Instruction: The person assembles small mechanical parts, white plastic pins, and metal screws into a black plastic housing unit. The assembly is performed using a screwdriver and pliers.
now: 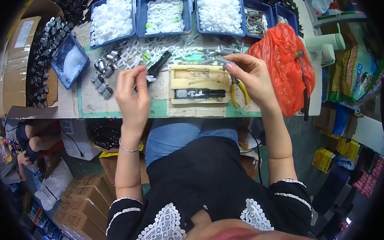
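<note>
My left hand (132, 93) is closed in a pinch, with a small white plastic part (150, 78) at its fingertips. Just behind those fingers a long black plastic piece (160, 62) slants away. On the right, thumb and forefinger of my right hand (253, 76) are pinched on a translucent grey tube (222, 60). Between the hands lies a cream-coloured fixture block (198, 71) with two slots. Its nearer slot contains a black housing (214, 93) with white and metal parts inside. Yellow-handled pliers (239, 95) rest against the block's right side, under my right hand.
Blue bins (141, 28) of small white parts and metal pins line the back. Loose white parts (176, 50) are scattered before them. A red plastic bag (279, 69) with a hammer (302, 78) on it lies right. Metal clips (101, 83) and a carton (18, 63) are left.
</note>
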{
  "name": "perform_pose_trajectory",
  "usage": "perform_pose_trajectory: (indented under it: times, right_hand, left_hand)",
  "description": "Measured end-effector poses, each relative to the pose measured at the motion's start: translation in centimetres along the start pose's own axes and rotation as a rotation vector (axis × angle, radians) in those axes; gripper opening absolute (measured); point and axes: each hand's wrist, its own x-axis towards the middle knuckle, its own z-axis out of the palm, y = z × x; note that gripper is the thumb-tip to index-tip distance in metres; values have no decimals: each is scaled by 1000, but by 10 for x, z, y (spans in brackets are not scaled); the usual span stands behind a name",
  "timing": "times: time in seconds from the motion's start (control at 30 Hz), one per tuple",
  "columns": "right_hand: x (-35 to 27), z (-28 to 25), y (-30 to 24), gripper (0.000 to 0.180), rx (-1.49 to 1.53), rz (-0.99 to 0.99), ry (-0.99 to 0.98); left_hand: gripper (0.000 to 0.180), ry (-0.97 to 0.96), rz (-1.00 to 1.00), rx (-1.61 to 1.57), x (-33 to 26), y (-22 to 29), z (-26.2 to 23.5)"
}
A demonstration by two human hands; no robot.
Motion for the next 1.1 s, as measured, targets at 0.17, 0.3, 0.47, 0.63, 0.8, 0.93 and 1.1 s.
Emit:
perform_pose_trajectory:
  times: [0.17, 0.3, 0.47, 0.63, 0.8, 0.93, 1.1]
  right_hand:
    - [3, 27, 7, 15, 399, 60, -66]
    - [-2, 50, 1, 16, 342, -47, -119]
    - [-7, 66, -4, 17, 165, -271, -137]
    - [-13, 72, -13, 18, 297, -78, -150]
    - [-19, 74, -19, 19, 355, 31, -163]
    - [-19, 76, -24, 21, 276, 27, -158]
    - [-27, 74, -25, 23, 218, -103, -167]
  left_hand:
    - [12, -49, -408, -516, -14, 30, 21]
    - [16, -141, -472, -741, -20, 35, 26]
    - [25, -215, -447, -872, -21, 42, 24]
    - [23, -168, -315, -723, -20, 41, 16]
    - [18, -220, -526, -923, -20, 44, 7]
    - [20, -235, -547, -911, -19, 48, 5]
    - [22, -217, -549, -993, -21, 43, 7]
